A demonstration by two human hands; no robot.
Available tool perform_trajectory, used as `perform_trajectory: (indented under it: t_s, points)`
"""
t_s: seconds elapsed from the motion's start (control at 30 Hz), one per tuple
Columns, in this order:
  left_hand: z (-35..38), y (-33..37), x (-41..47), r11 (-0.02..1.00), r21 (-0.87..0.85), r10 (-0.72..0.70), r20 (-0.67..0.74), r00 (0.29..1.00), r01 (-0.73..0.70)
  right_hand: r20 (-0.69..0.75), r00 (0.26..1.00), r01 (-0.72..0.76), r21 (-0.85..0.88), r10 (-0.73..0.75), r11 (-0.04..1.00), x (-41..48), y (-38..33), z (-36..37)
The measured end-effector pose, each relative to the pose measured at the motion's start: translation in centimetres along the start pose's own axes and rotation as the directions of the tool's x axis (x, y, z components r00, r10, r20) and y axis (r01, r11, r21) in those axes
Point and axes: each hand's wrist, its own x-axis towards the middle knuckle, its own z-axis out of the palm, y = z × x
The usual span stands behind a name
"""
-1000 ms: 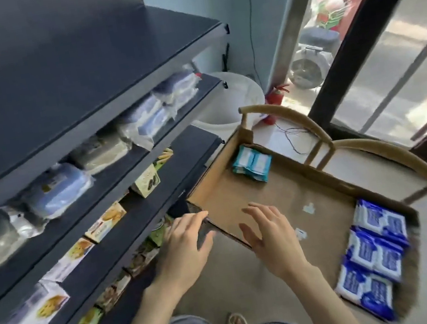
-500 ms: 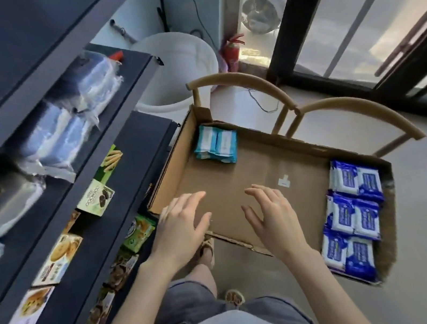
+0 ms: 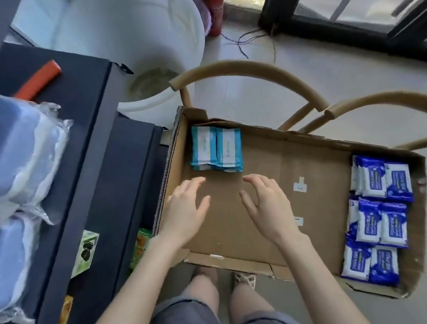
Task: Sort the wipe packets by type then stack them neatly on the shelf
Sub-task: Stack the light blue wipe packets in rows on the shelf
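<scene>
Left hand (image 3: 184,212): over the left part of the cardboard box (image 3: 312,202) floor, palm down, fingers spread and slightly bent, holding nothing; whether it touches the cardboard cannot be told.
Right hand (image 3: 267,203): over the middle of the box floor, just right of the left hand and apart from it, fingers loosely spread and a little curled, also holding nothing.
Shelf unit (image 3: 85,143): dark, standing along the box's left side, its boards reaching close to the box wall.
Cardboard box: wide, shallow and open-topped, with most of its brown floor bare.
Chair backs (image 3: 248,74): two curved wooden rails rising just beyond the box's far wall.
Bucket (image 3: 145,31): white and round, on the floor past the box's far left corner.
Wrapped bundles (image 3: 8,156): blue packs in clear film on the shelf unit, well left of the box.
Blue packets (image 3: 377,216): dark blue and white wipe packets lying flat in rows along the box's right wall, inside it.
Teal packets (image 3: 216,151): a small stack in the box's far left corner, just ahead of the left hand's fingertips.
Fire extinguisher (image 3: 214,6): red, on the floor well beyond the box, just beside the bucket.
Paper labels (image 3: 299,185): small white scraps on the box floor, right of the right hand.
</scene>
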Motion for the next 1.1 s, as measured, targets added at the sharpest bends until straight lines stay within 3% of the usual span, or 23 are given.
perform_trajectory:
  t_s: [0.27, 0.47, 0.67, 0.97, 1.1]
  points:
    - [3.4, -3.6, 10.8, 0.983, -0.124, -0.134, 0.049, 0.99, 0.139, 0.064, 0.98, -0.193, 0.083, 0.188, 0.978, 10.0, 2.6, 5.1]
    - [8.3, -6.7, 17.6, 0.935, -0.21, -0.292, -0.001, 0.957, 0.285, 0.113, 0.945, -0.321, 0.151, 0.307, 0.935, 15.7, 6.6, 11.0]
    - [12.6, -9.5, 22.8, 0.878, -0.251, -0.442, -0.093, 0.892, 0.408, 0.034, 0.918, -0.394, 0.218, 0.396, 0.893, 19.6, 9.7, 15.8]
    - [15.5, -11.0, 24.6, 0.868, -0.355, -0.451, -0.269, 0.851, 0.348, -0.134, 0.893, -0.385, 0.267, 0.429, 0.884, 21.8, 11.2, 18.7]
    - [15.1, -10.2, 24.4, 0.871, -0.382, -0.444, -0.348, 0.826, 0.308, -0.082, 0.873, -0.408, 0.416, 0.48, 0.813, 21.9, 10.9, 18.4]
